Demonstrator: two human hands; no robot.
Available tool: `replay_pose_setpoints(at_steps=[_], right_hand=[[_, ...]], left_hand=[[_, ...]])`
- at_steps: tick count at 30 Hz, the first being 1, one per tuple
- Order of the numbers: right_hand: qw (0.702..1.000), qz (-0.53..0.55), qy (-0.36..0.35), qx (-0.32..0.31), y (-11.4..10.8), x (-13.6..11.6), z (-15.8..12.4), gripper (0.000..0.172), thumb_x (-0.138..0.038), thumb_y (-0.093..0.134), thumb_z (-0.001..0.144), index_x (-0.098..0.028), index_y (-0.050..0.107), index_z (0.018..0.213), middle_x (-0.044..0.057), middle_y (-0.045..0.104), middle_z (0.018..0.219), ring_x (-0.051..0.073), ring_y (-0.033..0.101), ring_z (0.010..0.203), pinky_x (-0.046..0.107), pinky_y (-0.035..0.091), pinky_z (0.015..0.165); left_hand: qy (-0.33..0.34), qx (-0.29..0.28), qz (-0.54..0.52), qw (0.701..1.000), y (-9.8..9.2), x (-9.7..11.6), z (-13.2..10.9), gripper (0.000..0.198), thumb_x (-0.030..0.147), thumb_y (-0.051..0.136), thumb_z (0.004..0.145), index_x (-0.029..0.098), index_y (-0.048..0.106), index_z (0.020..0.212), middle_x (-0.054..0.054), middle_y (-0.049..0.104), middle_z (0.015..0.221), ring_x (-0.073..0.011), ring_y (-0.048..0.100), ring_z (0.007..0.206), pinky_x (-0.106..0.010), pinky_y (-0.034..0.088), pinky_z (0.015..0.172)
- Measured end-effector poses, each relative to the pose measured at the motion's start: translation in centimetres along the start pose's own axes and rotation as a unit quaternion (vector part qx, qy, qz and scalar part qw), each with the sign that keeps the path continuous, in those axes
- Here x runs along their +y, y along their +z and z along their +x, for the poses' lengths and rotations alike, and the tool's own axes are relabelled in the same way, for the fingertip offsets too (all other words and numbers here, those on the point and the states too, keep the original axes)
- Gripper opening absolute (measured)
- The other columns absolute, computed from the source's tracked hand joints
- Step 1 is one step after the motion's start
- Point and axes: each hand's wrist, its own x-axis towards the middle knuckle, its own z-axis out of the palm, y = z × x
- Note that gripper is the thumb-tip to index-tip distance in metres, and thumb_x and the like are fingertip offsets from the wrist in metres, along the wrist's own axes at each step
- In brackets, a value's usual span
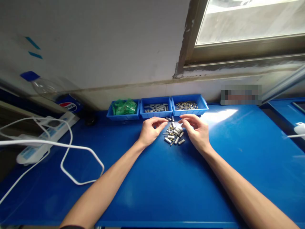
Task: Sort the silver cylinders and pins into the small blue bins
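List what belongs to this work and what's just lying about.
Likely part of the work:
small grey metal blocks
thin brassy metal pins
three rectangular blue plastic bins

Likely lying about:
blue-capped clear plastic bottle
white plastic power strip
looped white cable

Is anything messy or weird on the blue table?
Mostly the pile between the left hand and right hand: gray blocks and thin pins lie jumbled on the table, while the middle bin holds blocks and the right bin pins. The white cable also sprawls in loose loops at the left.
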Motion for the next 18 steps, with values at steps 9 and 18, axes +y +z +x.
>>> replay_pose_setpoints(at_steps=[9, 18], right_hand=[[0.995, -0.049, -0.064, -0.056, 0.26, -0.45, -0.15, 0.021, -0.038, 0.069, 0.093, -0.024, 0.074, 0.108, 0.003, 0.078, 0.084, 0.019, 0.072, 0.074, 0.034, 0.059, 0.074], [0.993, 0.043, 0.018, -0.108, 0.66, -0.11, -0.27, 0.026, -0.044, 0.079, 0.087, -0.022, 0.079, 0.1, 0.005, 0.081, 0.091, 0.02, 0.074, 0.078, 0.033, 0.06, 0.073]], left_hand=[[-0.06, 0.03, -0.205, 0.976, 0.47, 0.17, 0.14, 0.041, 0.041, 0.088, 0.079, 0.016, 0.077, 0.109, -0.006, 0.08, 0.093, -0.0171, 0.076, 0.078, -0.03, 0.063, 0.077], [-0.078, 0.01, -0.277, 0.958, 0.84, -0.23, -0.44, 0.038, 0.035, 0.093, 0.073, 0.014, 0.074, 0.098, -0.006, 0.079, 0.093, -0.0212, 0.079, 0.085, -0.036, 0.066, 0.086]])
